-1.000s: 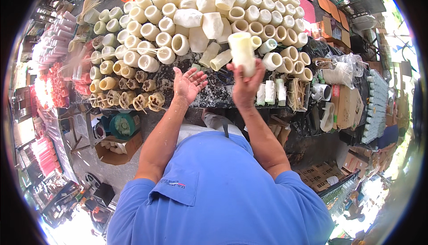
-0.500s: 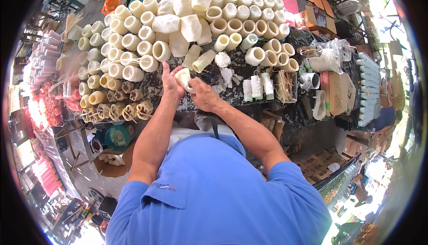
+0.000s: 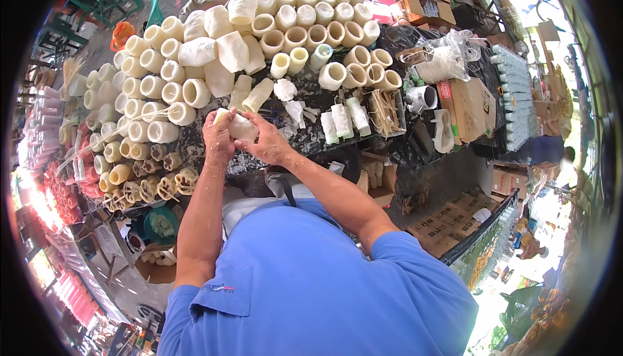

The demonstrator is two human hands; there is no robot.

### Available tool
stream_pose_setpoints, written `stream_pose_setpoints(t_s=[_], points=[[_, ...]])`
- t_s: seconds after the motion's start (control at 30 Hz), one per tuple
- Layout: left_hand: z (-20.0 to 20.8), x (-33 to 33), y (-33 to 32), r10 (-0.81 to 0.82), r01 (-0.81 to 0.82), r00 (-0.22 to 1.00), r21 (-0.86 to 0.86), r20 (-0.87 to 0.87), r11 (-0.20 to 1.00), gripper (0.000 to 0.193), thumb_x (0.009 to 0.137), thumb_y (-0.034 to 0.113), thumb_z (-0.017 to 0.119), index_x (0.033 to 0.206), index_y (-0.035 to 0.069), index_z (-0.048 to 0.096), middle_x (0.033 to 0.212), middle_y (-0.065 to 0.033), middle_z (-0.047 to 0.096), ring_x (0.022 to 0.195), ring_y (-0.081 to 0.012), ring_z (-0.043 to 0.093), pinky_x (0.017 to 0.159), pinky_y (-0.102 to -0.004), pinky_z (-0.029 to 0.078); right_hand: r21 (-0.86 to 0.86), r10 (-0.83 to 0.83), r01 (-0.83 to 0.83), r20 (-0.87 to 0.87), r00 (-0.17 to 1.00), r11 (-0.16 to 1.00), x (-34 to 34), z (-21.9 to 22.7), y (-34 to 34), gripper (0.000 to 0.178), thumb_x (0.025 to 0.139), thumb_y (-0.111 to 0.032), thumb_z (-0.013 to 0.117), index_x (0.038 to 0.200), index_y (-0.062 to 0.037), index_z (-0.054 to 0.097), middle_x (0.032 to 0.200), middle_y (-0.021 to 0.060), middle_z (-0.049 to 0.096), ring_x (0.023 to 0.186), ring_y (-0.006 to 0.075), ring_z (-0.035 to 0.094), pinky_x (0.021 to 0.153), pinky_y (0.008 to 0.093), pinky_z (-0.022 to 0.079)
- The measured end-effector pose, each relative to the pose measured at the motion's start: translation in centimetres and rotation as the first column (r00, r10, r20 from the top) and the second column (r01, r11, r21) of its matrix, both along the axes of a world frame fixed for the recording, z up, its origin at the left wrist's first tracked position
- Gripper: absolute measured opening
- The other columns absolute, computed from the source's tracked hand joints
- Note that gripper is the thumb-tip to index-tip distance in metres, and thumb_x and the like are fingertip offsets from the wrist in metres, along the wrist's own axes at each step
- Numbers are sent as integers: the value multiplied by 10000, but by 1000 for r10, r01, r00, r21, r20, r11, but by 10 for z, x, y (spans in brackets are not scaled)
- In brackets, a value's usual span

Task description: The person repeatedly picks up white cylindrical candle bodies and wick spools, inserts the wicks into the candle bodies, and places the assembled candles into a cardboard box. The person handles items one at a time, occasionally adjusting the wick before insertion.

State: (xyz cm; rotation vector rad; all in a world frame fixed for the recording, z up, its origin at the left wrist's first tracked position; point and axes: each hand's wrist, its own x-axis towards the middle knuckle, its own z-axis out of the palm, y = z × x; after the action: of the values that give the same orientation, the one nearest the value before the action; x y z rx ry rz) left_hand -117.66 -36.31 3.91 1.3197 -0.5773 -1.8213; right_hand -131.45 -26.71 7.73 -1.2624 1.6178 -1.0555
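Note:
Between both hands, over the front edge of the work table, is a pale cream wax piece (image 3: 242, 128). My left hand (image 3: 219, 138) has its fingers closed round the left end, and my right hand (image 3: 267, 143) grips the right end with thumb and fingers. Parts of the piece are hidden by the fingers. Just beyond it lie two slim cream wax cylinders (image 3: 259, 95) and some crumpled white lumps (image 3: 284, 89). Hollow cream wax cups (image 3: 196, 93) stand in rows to the left.
More wax cups (image 3: 316, 37) fill the table's far side. To the right are upright white wax sticks (image 3: 341, 121), a box of thin brown sticks (image 3: 387, 113), a white roll (image 3: 422, 98) and a cardboard box (image 3: 472, 106). Wax scraps litter the dark tabletop.
The view has turned slightly, shifting the table leftward. My left fingers, spread beside the wax piece before, now close round it. The piece has been turned to lie more sideways between my hands.

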Motion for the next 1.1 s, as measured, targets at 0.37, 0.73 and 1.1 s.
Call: stream_pose_setpoints(t_s=[0.37,0.73,1.1], points=[[20,23,4,187,-99,853,202,-487,975,846,942,765,593,1363,34,521,1267,-198,621,1216,-377,601,1079,-576,472,-299,-144,150,41,989,942,-11,58,-12,654,1003,-167,685,1550,32,387,1184,301,695,1062,433,691,946,461,555],[-21,20,14,-166,167,985,-22,38,986,384,1042,281,697,1332,34,648,1079,-84,713,980,-250,711,888,-382,579,490,130,-250,266,955,835,-13,-32,36,670,929,-370,792,1400,44,556,1109,255,723,969,319,726,872,410,568],[-4,-5,-36,-156,871,161,-66,975,486,387,916,334,695,1182,62,763,1199,-191,698,1192,-370,646,1051,-450,501,366,-459,301,501,734,880,-27,-25,-14,445,954,-300,793,1128,82,645,897,133,739,679,168,715,594,297,585]])
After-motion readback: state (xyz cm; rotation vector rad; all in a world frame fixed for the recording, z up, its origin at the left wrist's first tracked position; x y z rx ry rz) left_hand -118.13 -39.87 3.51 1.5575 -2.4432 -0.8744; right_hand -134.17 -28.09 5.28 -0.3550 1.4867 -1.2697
